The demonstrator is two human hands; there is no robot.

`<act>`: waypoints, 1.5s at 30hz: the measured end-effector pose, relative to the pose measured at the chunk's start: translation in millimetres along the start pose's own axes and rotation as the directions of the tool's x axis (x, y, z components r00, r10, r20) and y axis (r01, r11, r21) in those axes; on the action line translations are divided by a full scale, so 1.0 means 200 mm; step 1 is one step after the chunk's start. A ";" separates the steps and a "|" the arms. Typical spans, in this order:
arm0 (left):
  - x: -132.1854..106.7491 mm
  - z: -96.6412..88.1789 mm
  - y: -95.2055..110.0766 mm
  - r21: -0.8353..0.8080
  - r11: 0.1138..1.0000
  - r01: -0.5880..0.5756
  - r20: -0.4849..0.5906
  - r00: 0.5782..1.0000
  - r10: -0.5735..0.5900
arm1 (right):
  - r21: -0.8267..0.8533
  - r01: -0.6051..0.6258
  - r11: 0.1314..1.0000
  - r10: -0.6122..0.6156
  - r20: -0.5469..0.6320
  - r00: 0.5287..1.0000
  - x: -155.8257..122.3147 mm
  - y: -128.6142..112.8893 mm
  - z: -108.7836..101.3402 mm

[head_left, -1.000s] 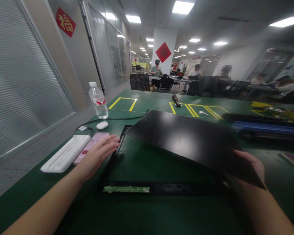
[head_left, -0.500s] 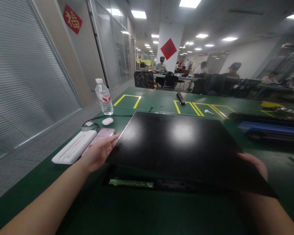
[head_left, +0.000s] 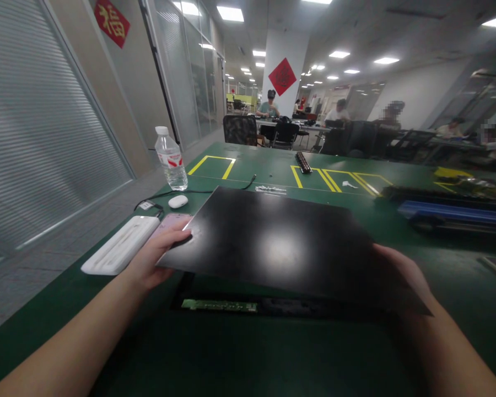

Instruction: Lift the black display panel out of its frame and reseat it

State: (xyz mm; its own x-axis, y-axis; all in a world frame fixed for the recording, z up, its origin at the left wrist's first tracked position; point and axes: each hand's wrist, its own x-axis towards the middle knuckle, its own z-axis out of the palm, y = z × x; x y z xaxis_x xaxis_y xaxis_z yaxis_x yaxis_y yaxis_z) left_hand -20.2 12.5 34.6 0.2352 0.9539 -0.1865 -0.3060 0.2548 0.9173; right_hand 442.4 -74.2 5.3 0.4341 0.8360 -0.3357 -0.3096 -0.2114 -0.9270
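Observation:
A thin, glossy black panel (head_left: pixel 248 242), which looks like a display screen, is held up over the table between both hands. My left hand (head_left: pixel 159 251) grips its left edge, with the thumb on the top face and fingers beneath. On the opposite edge, my right hand (head_left: pixel 405 270) is closed, its fingers mostly hidden under the panel. Below the panel's near edge lies a dark frame (head_left: pixel 293 310) with a narrow green circuit board (head_left: pixel 219 305) along it. The panel hides the rest of that frame.
To the left are a water bottle (head_left: pixel 171 160), an earbud case (head_left: pixel 177 202), a white power bank (head_left: pixel 122 245) and a pink phone (head_left: pixel 169 221). A ridged dark strip (head_left: pixel 303 162) lies at the back of the green table (head_left: pixel 252 358). Blue-black parts (head_left: pixel 454 215) sit right.
The panel and both hands have shifted left and tilted differently; its right side has drawn in. The view has moved slightly, and white scraps behind the panel show more fully.

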 end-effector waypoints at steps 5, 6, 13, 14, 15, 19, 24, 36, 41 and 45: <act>-0.02 0.01 0.03 -0.030 0.999 -0.034 -0.098 0.995 0.031 | 0.054 -0.135 0.989 0.130 0.094 0.987 0.01 -0.02 0.01; -0.03 0.01 0.03 -0.036 0.998 -0.054 -0.111 0.993 0.049 | 0.054 -0.112 0.992 0.107 0.097 0.990 0.02 -0.02 0.01; -0.03 0.04 0.05 -0.018 0.995 -0.101 -0.156 0.983 0.097 | 0.084 -0.026 0.996 0.022 0.055 0.998 0.06 -0.01 -0.03; -0.04 0.04 0.05 -0.007 0.995 -0.099 -0.161 0.982 0.097 | 0.072 -0.016 0.997 0.013 0.039 0.999 0.06 -0.01 -0.03; -0.04 0.04 0.05 0.006 0.996 -0.093 -0.165 0.982 0.092 | 0.059 -0.008 0.998 0.007 0.025 1.000 0.06 -0.01 -0.03; -0.04 0.03 0.05 0.052 0.998 -0.024 -0.194 0.980 0.034 | -0.010 0.020 1.000 -0.020 -0.015 1.000 0.05 -0.01 -0.02; -0.02 0.01 0.02 0.133 0.990 0.042 -0.202 0.979 -0.015 | -0.110 0.081 0.991 -0.088 -0.062 0.994 0.04 0.00 -0.01; -0.01 -0.01 0.00 0.251 0.968 0.012 -0.213 0.976 0.043 | -0.169 0.083 0.982 -0.092 -0.047 0.995 0.07 0.03 -0.02; -0.02 0.05 0.00 0.239 0.971 0.032 -0.225 0.974 0.023 | -0.218 0.093 0.971 -0.104 -0.039 0.994 0.14 0.05 -0.08; -0.02 0.06 -0.03 0.203 0.978 0.055 -0.193 0.981 -0.015 | -0.248 0.094 0.964 -0.118 -0.083 0.990 0.16 0.07 -0.10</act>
State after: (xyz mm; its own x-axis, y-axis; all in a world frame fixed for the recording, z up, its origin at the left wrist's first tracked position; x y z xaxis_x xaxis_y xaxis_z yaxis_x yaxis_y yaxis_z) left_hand -8.2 4.4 34.4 0.0571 0.9627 -0.2643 -0.0986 0.2689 0.9581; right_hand 468.9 -60.5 -21.5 0.5367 0.8098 -0.2369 -0.0476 -0.2512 -0.9668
